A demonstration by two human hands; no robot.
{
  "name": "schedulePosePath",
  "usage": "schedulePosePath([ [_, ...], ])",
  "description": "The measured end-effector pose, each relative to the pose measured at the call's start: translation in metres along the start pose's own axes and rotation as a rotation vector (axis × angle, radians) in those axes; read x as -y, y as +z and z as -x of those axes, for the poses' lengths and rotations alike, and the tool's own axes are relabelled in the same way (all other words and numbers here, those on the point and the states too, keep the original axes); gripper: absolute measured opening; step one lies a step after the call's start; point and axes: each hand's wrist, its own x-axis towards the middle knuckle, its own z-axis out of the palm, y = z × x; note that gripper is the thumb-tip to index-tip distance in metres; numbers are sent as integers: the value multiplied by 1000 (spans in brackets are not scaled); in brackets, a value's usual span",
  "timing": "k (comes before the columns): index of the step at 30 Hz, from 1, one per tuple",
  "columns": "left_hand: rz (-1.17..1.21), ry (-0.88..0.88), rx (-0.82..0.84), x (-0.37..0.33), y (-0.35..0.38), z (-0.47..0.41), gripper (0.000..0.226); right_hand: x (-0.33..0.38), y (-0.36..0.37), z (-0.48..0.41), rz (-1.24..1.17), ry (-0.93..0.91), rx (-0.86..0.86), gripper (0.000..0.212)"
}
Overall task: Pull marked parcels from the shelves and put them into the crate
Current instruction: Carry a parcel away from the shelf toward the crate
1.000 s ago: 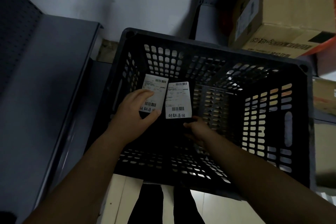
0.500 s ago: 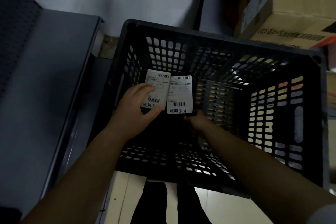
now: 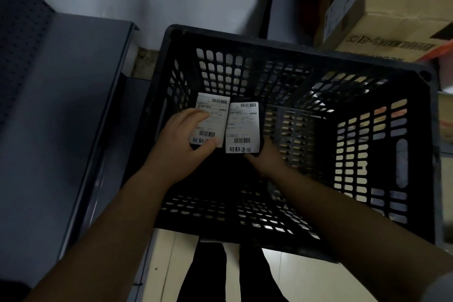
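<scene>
A black slatted crate (image 3: 291,49) stands on the floor below me. Both my hands reach down inside it. My left hand (image 3: 181,147) grips a dark parcel with a white barcode label (image 3: 215,110), fingers over the label's lower left. Right beside it, touching, is a second dark parcel with a white label (image 3: 242,125) bearing handwritten marks. My right hand (image 3: 267,154) holds this one from below at its lower right corner. The two parcels sit side by side near the crate's far left, low inside it. I cannot tell whether they rest on the bottom.
A grey metal shelf (image 3: 61,105) runs along the left of the crate. A large cardboard box (image 3: 392,7) sits on shelving at the upper right. A white wall is behind. Pale floor tiles (image 3: 169,265) and my dark trouser legs show under the crate's near edge.
Both hands have sunk slightly deeper into the crate with the parcels, and the two labels have closed up side by side. The view shifted a little.
</scene>
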Motion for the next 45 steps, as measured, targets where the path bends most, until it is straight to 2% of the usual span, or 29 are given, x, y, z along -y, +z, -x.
schedulePosePath([
  [5,9,-9,-1,1,-2,-1,53,2,-3,3,111,-103,6,76],
  [15,5,46,10,-9,-14,11,59,23,-43,33,154,-103,46,81],
  [18,22,69,3,-23,-22,18,60,33,-71,72,215,-208,-25,78],
  [22,15,170,-20,-53,-38,24,57,53,-111,131,176,-392,-197,70],
  [26,-3,269,-45,-86,-59,32,55,80,-150,192,184,-520,-327,70],
  [30,-50,336,-113,-117,-78,52,55,97,-172,242,237,-637,-394,82],
  [35,-99,360,-277,-152,-98,94,56,106,-189,283,232,-776,-408,79],
  [39,-86,235,-400,-171,-109,140,67,115,-192,312,223,-935,-366,76],
  [45,-104,65,-636,-190,-139,245,58,149,-168,371,258,-1223,-227,74],
])
